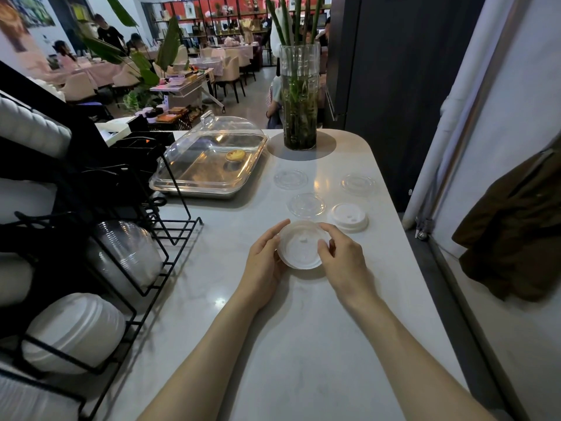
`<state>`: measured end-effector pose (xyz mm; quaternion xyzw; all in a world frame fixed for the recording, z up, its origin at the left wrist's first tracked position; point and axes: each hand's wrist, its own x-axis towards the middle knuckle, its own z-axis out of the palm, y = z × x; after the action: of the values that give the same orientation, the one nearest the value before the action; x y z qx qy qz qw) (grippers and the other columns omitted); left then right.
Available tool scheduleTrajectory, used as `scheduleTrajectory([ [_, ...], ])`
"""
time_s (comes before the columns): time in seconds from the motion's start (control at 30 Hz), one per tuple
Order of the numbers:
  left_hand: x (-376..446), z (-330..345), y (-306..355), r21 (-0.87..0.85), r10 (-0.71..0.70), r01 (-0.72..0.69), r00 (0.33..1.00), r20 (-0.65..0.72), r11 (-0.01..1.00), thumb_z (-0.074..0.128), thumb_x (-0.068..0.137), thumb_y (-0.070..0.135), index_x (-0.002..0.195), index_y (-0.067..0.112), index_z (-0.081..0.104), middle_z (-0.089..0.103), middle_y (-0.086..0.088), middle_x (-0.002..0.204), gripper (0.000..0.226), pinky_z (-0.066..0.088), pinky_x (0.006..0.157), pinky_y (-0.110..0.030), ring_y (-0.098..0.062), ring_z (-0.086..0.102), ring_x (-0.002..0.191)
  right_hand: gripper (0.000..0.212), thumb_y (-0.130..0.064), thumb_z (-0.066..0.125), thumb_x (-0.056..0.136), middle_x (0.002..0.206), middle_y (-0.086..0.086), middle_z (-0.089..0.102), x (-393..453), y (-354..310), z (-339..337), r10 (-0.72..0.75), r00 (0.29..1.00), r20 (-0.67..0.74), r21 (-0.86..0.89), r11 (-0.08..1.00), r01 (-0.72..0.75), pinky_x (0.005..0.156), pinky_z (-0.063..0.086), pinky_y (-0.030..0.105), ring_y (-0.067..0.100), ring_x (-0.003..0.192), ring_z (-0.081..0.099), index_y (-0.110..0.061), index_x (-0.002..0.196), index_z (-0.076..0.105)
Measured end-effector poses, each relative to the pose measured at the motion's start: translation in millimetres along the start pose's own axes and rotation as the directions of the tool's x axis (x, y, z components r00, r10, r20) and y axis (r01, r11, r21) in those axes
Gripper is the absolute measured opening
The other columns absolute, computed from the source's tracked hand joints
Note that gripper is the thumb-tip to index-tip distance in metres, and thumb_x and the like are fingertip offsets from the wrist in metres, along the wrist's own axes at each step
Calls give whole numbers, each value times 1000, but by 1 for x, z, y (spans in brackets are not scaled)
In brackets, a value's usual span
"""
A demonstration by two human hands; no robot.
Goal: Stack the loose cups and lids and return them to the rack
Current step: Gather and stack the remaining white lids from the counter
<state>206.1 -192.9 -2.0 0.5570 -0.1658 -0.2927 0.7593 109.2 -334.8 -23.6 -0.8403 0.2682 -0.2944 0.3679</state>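
Holding a white lid between both hands, a person stands at a pale counter. The left hand curls its fingers round the lid's left rim, thumb at the near edge; the right hand pinches the right rim with curled fingers. The lid sits upside down, just above or on the counter; which one cannot be told. Just beyond it lies a second white lid, dome up. 3 clear lids lie farther back: 1 nearest, 1 at back left, 1 at back right, all apart from each other. At left, a black wire rack holds stacked clear lids and stacked white lids. Behind stand a covered tray and a glass vase.
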Motion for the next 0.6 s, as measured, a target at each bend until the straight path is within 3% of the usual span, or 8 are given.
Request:
scheduleTrajectory([
  [0.17,-4,1,2,48,39,-40,999,17,998,51,104,29,123,22,75,76,-3,122,31,59,81,-25,-15,73,112,40,-48,45,87,69,-15,52,-2,-1,0,-29,1000,-3,-15,999,29,62,52,33,6,69,55,-47,127,50],
  [0.33,-6,3,4,79,62,-68,996,71,995,60,102,42,124,21,74,76,-6,123,34,60,84,-28,-19,73,114,25,-40,50,91,65,-10,49,-4,-5,-3,-41,999,-35,-54,998,39,53,37,28,5,65,53,-40,116,49],
  [0.5,-5,-1,-1,111,102,-116,987,124,987,70,96,25,128,20,71,75,-13,125,33,54,105,-45,-32,69,121,15,-37,53,96,84,-16,47,-9,-16,-11,-91,995,-50,-178,981,81,51,33,19,14,73,52,-36,109,45],
  [0.6,-4,-3,-3,165,121,-142,984,132,976,60,100,17,127,22,72,75,-9,125,30,52,104,-46,-29,69,121,15,-35,54,96,99,-9,48,-11,-23,-15,-116,990,-74,-232,968,96,55,40,29,20,81,57,-31,109,48],
])
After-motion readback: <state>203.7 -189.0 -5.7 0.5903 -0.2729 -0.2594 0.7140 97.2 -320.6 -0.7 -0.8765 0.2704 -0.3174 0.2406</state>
